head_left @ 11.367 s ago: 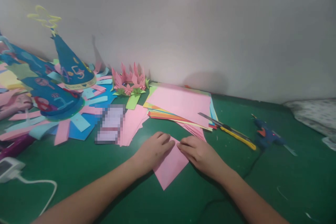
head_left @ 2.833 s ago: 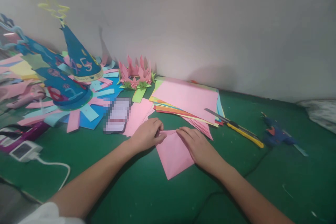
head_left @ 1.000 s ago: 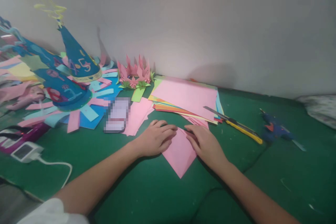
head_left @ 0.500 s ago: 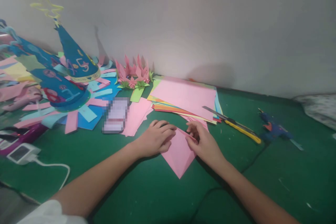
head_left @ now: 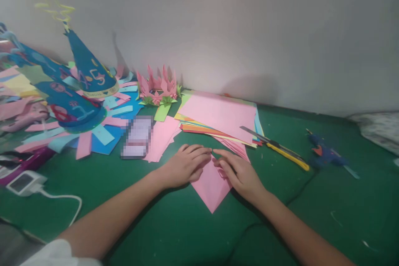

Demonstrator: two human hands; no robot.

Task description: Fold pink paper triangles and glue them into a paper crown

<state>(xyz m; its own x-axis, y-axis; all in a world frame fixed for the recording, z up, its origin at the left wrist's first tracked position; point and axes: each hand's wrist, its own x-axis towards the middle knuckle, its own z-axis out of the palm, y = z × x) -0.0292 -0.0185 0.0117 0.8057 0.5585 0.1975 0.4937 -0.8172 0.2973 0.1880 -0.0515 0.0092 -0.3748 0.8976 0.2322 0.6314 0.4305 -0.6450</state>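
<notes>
A folded pink paper (head_left: 212, 187) lies on the green table (head_left: 156, 224), one point aimed toward me. My left hand (head_left: 183, 165) rests flat on its left part, fingers stretched out toward the top corner. On the right part my right hand (head_left: 238, 172) presses down with fingers extended. The fingertips of both hands almost meet at the paper's upper corner. Neither hand holds anything; both lie open on the sheet.
A stack of coloured paper sheets (head_left: 218, 116) lies behind the hands, with a yellow utility knife (head_left: 277, 149) and a blue glue gun (head_left: 326, 153) to the right. On the left are a phone (head_left: 137, 137), pink paper flowers (head_left: 157, 89), blue party hats (head_left: 87, 70) and a white charger (head_left: 21, 182).
My right hand had lifted a flap of the pink paper half a second ago; now it lies flat, pressing the fold down. The left hand stayed in place.
</notes>
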